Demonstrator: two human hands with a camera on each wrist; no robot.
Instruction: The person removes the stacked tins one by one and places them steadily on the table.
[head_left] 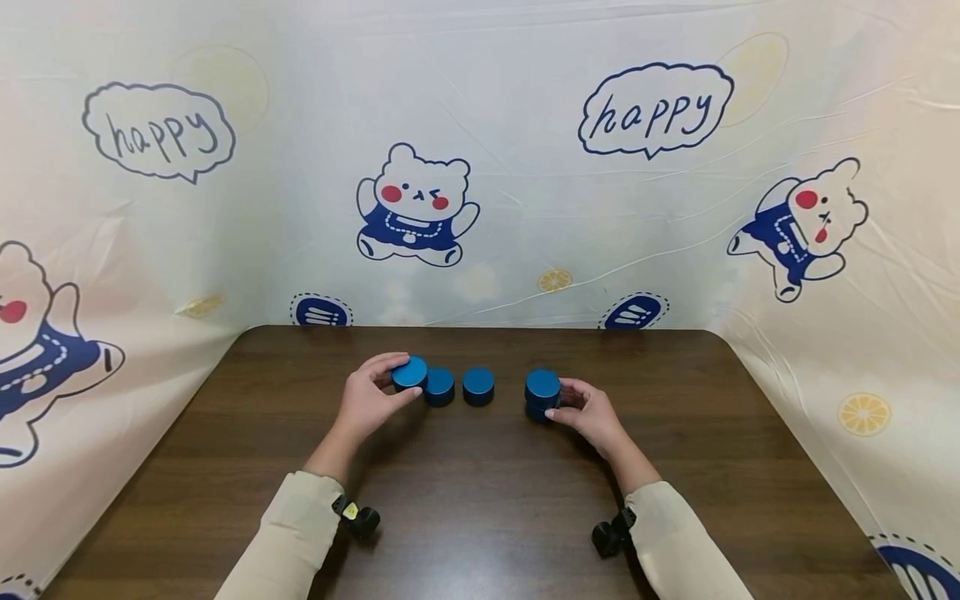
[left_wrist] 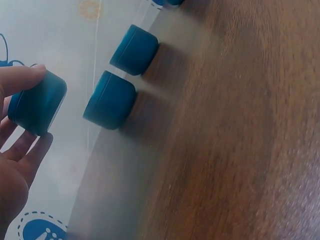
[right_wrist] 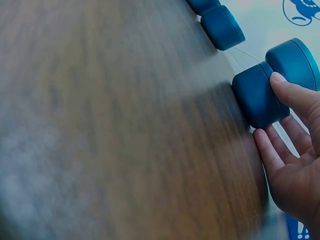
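Note:
My left hand (head_left: 369, 398) grips a blue round lidded tin (head_left: 409, 374) between thumb and fingers. In the left wrist view this held tin (left_wrist: 41, 102) is raised off the table. Just right of it stand two similar tins, a nearer one (head_left: 439, 388) and another (head_left: 478, 387) with a small gap between them. Further right are two stacked tins, the upper (head_left: 542, 386) sitting on the lower (right_wrist: 257, 96). My right hand (head_left: 594, 414) holds the lower tin, its thumb near the joint between the two and its fingers behind.
A brown wooden table (head_left: 465, 500) carries all the tins, which stand toward its far edge. Behind and beside it hangs a pale printed cloth (head_left: 510, 208) with bears and lettering. Small black cameras (head_left: 365, 522) are strapped at both wrists.

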